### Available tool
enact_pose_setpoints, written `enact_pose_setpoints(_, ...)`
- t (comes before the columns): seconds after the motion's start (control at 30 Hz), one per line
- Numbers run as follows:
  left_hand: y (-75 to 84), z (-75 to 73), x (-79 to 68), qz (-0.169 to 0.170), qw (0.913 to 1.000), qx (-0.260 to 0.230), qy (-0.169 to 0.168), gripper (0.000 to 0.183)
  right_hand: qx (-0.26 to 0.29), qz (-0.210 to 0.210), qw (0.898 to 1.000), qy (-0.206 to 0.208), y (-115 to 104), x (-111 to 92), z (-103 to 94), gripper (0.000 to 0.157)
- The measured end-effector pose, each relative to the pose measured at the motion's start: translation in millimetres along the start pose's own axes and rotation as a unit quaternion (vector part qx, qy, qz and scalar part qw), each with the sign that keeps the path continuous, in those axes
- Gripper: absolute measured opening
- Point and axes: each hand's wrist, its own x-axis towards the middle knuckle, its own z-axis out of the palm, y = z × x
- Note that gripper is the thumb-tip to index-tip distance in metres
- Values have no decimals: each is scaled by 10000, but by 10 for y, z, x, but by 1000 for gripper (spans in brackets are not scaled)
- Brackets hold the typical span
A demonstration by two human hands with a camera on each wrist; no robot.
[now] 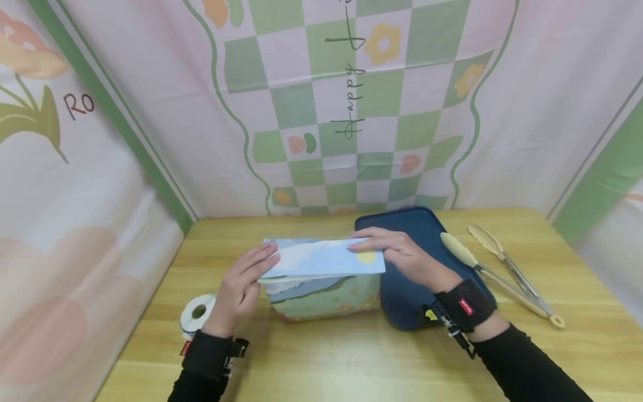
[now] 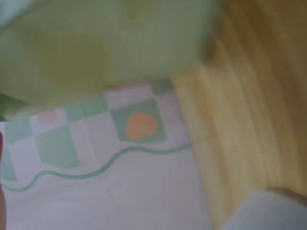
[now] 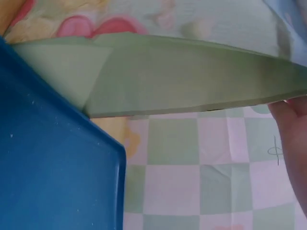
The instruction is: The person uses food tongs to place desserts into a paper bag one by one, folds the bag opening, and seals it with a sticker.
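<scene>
A printed paper bag stands on the table, its light blue top folded over flat and its green side facing me. My left hand grips the left end of the folded top, fingertips on the upper face. At the right end, my right hand holds the top with its fingers laid across it; its thumb is hidden in the head view. In the right wrist view the bag's pale green side panel shows, with part of the hand at its edge. The left wrist view shows the bag blurred.
A dark blue tray lies right of the bag, partly under my right hand. Tongs with cream tips rest across its right edge. Beside my left wrist stands a white roll. A patterned cloth hangs behind the wooden table.
</scene>
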Motion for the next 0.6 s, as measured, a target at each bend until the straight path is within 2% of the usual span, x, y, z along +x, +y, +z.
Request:
enact_pose_setpoints(0.07, 20, -16, 9, -469, 9956, -803, 96, 41, 408, 49, 9991, -82, -22, -7, -20, 53)
enact_pose_setpoints(0.13, 36, -26, 19, -960, 9865, -1317, 135, 43, 611, 109, 9981, 20, -36, -4, -9, 46)
enact_pose_setpoints(0.23, 50, -24, 45, -1900, 9693, -1561, 19, 32, 554, 393, 9969, 396, -54, 9, 52, 30)
enact_pose_setpoints(0.3, 46, -13, 72, -2443, 9572, -1529, -276, 25, 336, 639, 9953, 651, -63, 16, 101, 24)
enact_pose_setpoints(0.33, 38, -5, 84, -2661, 9504, -1527, -503, 27, 235, 737, 9942, 751, -67, 15, 123, 24)
enact_pose_setpoints(0.4, 20, 13, 100, -2927, 9377, -1600, -974, 39, 67, 847, 9925, 882, -68, 7, 157, 26)
enact_pose_setpoints(0.47, 1, 26, 101, -3057, 9264, -1781, -1287, 48, -84, 814, 9918, 985, -52, 0, 184, 28)
enact_pose_setpoints(0.53, -9, 28, 97, -3112, 9209, -1878, -1411, 50, -191, 692, 9918, 1060, -28, -4, 207, 28)
enact_pose_setpoints(0.6, -15, 24, 92, -3164, 9199, -1882, -1354, 47, -260, 559, 9914, 1151, -2, -1, 228, 30)
